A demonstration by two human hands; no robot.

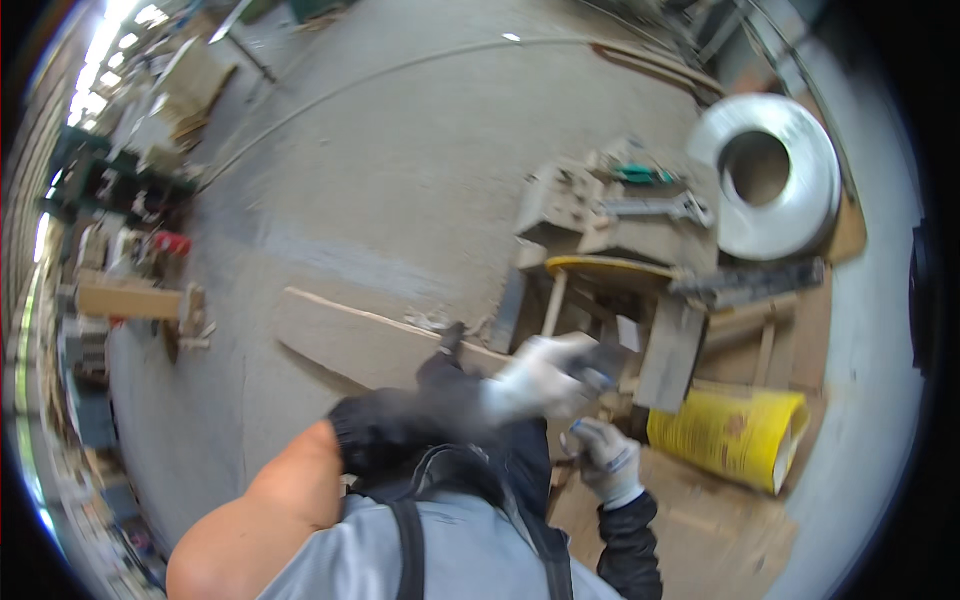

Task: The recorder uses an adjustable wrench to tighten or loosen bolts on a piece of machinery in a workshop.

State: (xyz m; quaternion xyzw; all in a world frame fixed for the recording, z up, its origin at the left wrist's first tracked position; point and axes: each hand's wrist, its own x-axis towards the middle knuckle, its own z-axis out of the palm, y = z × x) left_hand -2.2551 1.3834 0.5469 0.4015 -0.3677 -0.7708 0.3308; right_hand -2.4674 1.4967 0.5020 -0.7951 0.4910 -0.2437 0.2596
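Note:
My left hand (530, 380), in a white glove and blurred by motion, reaches across my front at the lower middle, closed at a dark grey object (600, 365) that I cannot make out. My right hand (610, 460), also gloved, is lower and farther right, fingers curled; what they hold is unclear. It is beside a yellow cylindrical container (725, 440) lying on its side. Just beyond my left hand are a grey board (665, 355) and a jumble of pieces. A long flat board (350, 340) lies on the floor by my dark-clad leg.
Grey blocks (555, 200) hold a wrench (650, 208) and a green-handled tool (645, 172) at the upper right, beside a big silvery coil (805, 180). A hose (350, 78) crosses the concrete floor. Cluttered shelving and timber (130, 298) line the left side; a pale wall borders the right.

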